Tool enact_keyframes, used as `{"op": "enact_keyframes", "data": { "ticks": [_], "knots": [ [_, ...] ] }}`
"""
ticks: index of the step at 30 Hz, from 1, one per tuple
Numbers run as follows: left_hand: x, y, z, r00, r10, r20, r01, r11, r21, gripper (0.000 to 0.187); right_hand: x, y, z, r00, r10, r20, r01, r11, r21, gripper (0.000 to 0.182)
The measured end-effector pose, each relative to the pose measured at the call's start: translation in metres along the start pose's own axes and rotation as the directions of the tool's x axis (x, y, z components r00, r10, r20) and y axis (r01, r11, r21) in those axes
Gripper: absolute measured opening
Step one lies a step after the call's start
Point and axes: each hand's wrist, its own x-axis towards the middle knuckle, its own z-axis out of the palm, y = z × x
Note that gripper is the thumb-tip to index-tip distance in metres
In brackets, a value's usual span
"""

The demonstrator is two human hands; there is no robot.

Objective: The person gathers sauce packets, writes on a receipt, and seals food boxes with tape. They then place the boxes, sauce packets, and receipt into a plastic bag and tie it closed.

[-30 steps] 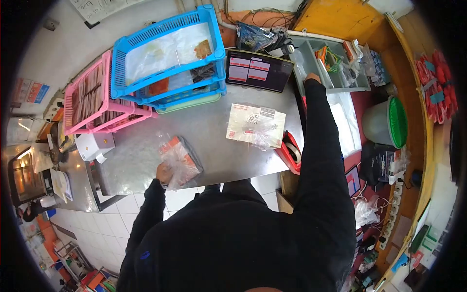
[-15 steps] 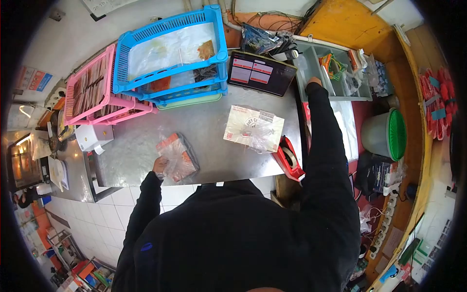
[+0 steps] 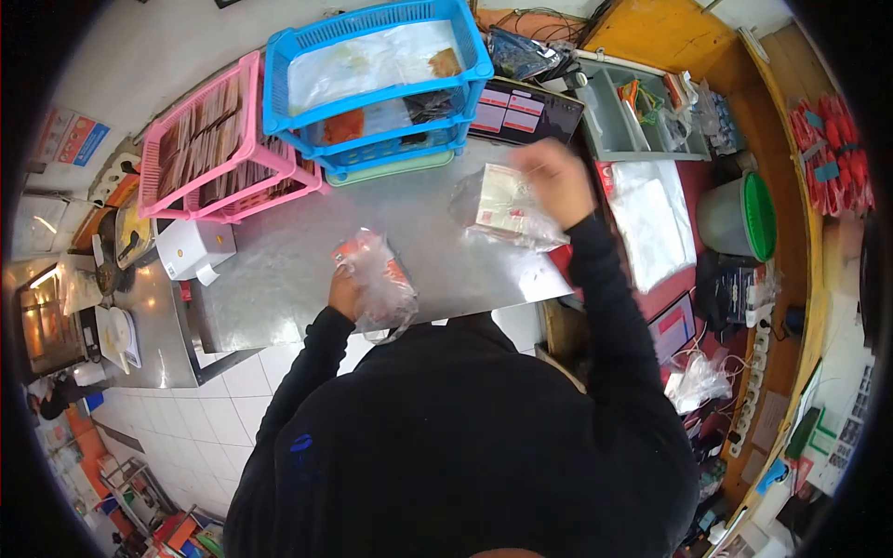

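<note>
My left hand (image 3: 345, 292) is closed on the left side of a clear plastic bag (image 3: 386, 290) near the counter's front edge. Inside the bag is an orange and dark packet. My right hand (image 3: 561, 186), smeared by motion, is over the right side of a cream printed box (image 3: 499, 197), which has clear plastic around it. Its fingers are too blurred to show whether they hold anything or touch the box.
Blue stacked baskets (image 3: 279, 88) and a pink basket (image 3: 249, 139) full of papers line the back of the steel counter (image 3: 279, 288). A tablet (image 3: 549, 119) stands beside a grey divided tray (image 3: 609, 144). A white box (image 3: 195, 249) sits at left.
My right hand has left the grey tray and come toward me and left, over the cream box. The bag in my left hand looks puffier. The whole view has shifted a little.
</note>
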Motion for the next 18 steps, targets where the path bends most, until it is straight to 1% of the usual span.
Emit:
{"op": "enact_keyframes", "data": {
  "ticks": [1,2,3,4,5,6,8,9,10,12,13,14,15,16,18],
  "knots": [
    [-0.001,0.001,-0.002,1.000,-0.016,-0.019,0.016,0.999,-0.028,0.026,-0.023,0.002,0.050,0.980,0.124,0.156,-0.144,0.981,0.127,0.016],
    [-0.001,0.003,-0.003,0.999,-0.034,-0.039,0.032,0.998,-0.056,0.026,-0.036,-0.009,0.091,0.975,0.080,0.209,-0.094,0.994,0.061,0.017],
    [-0.002,0.006,-0.005,0.995,-0.081,-0.061,0.079,0.996,-0.035,0.027,-0.052,0.006,0.140,0.949,0.168,0.266,-0.198,0.976,0.091,0.018],
    [-0.002,0.009,-0.006,0.988,-0.128,-0.087,0.127,0.992,-0.014,0.028,-0.066,0.020,0.182,0.944,0.180,0.278,-0.236,0.955,0.182,0.016],
    [-0.002,0.012,-0.007,0.978,-0.175,-0.113,0.177,0.984,0.005,0.030,-0.076,0.032,0.216,0.907,0.218,0.360,-0.299,0.935,0.188,0.015],
    [-0.001,0.013,-0.006,0.977,-0.165,-0.138,0.170,0.985,0.026,0.030,-0.081,0.038,0.239,0.864,0.250,0.438,-0.360,0.913,0.190,0.014],
    [0.000,0.011,-0.009,0.973,-0.144,-0.181,0.159,0.985,0.069,0.031,-0.080,0.033,0.257,0.793,0.219,0.569,-0.269,0.963,0.004,0.013],
    [-0.005,0.001,-0.003,0.969,-0.176,-0.172,0.164,0.983,-0.081,0.030,-0.079,0.030,0.264,0.745,0.214,0.632,-0.209,0.974,-0.083,0.012],
    [-0.009,-0.010,0.007,0.965,-0.208,-0.160,0.169,0.958,-0.230,0.030,-0.076,0.030,0.266,0.699,0.243,0.672,-0.297,0.954,-0.037,0.011],
    [-0.010,-0.018,0.007,0.976,-0.199,-0.089,0.156,0.922,-0.354,0.028,-0.071,0.035,0.262,0.588,0.283,0.758,-0.469,0.883,0.035,0.011],
    [-0.009,-0.019,0.007,0.987,-0.159,-0.033,0.139,0.932,-0.335,0.028,-0.071,0.037,0.263,0.519,0.352,0.779,-0.530,0.848,-0.031,0.012],
    [-0.008,-0.017,0.003,0.992,-0.121,0.025,0.123,0.940,-0.317,0.027,-0.078,0.041,0.266,0.626,0.297,0.721,-0.435,0.901,0.007,0.013],
    [-0.008,-0.013,0.000,0.991,-0.136,-0.010,0.127,0.945,-0.301,0.026,-0.086,0.047,0.269,0.720,0.228,0.656,-0.333,0.942,0.037,0.014],
    [-0.011,-0.007,-0.002,0.974,-0.228,0.016,0.220,0.918,-0.330,0.025,-0.093,0.053,0.272,0.800,0.147,0.582,-0.223,0.973,0.060,0.015],
    [-0.009,0.002,-0.005,0.916,-0.396,0.066,0.390,0.838,-0.382,0.025,-0.104,0.045,0.262,0.774,0.219,0.594,-0.309,0.950,0.051,0.018]
  ]
}}
